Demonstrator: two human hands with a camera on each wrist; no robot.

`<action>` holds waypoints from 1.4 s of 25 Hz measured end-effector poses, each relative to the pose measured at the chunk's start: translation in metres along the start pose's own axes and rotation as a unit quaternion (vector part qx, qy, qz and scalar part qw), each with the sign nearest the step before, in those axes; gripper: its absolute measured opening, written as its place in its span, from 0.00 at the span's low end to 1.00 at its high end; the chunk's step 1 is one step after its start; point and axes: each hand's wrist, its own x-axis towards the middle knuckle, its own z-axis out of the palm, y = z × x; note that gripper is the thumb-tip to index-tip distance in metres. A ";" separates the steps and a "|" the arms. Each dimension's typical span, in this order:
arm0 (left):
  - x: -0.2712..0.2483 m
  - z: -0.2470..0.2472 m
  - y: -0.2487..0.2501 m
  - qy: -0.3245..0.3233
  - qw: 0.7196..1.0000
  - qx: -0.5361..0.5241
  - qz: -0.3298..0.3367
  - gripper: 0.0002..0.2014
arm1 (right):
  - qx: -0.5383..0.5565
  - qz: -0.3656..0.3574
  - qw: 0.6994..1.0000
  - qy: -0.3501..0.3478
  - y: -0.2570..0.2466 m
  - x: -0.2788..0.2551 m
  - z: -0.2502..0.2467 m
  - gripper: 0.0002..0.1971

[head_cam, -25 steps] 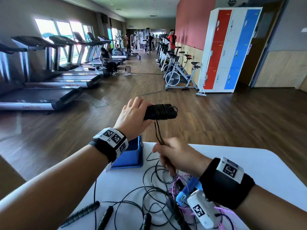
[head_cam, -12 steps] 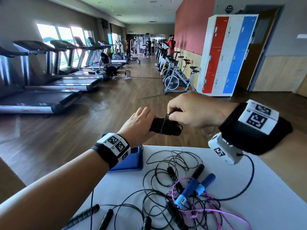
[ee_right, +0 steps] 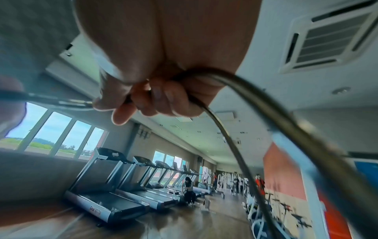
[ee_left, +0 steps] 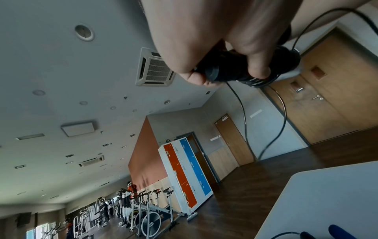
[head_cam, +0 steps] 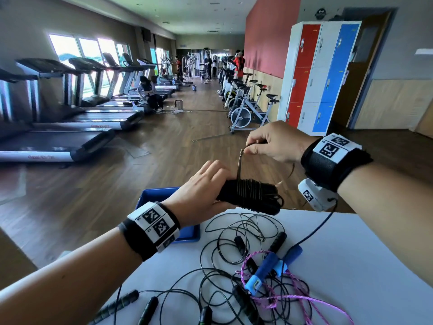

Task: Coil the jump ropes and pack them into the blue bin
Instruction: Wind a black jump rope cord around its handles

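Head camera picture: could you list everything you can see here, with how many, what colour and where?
wrapped jump rope: one, black, cord wound round its handles, held above the table's far edge
loose black jump ropes: several, tangled, count unclear, on the table
blue-handled rope: one, pink-purple cord, among the tangle
blue bin: one, at the table's far left corner, partly hidden by the wrist
table: one, white, nearest the camera
treadmills: a row, grey and black, along the left windows
exercise bikes: a row, white, by the right wall
lockers: one unit, red, white, blue, on the right
left hand: grips the wrapped handles
right hand: pinches the cord's free end above the bundle
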 end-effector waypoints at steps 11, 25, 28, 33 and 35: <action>0.018 -0.008 -0.013 0.022 0.998 0.048 -0.016 0.26 | 0.301 0.144 0.940 -0.066 -0.031 -0.058 0.115 0.20; 0.017 -0.006 -0.036 -0.107 0.989 0.050 -0.093 0.34 | 0.177 0.067 0.982 -0.018 -0.061 -0.068 0.080 0.10; 0.019 -0.012 -0.042 -0.111 0.983 0.047 -0.136 0.38 | 0.115 0.101 0.987 -0.038 -0.060 -0.062 0.067 0.07; 0.022 -0.017 -0.044 -0.117 0.983 0.055 -0.132 0.30 | 0.006 0.068 0.995 -0.077 -0.064 -0.048 0.015 0.05; 0.023 -0.015 -0.040 -0.133 0.980 0.070 -0.133 0.29 | -0.050 0.037 0.993 -0.103 -0.067 -0.040 -0.004 0.04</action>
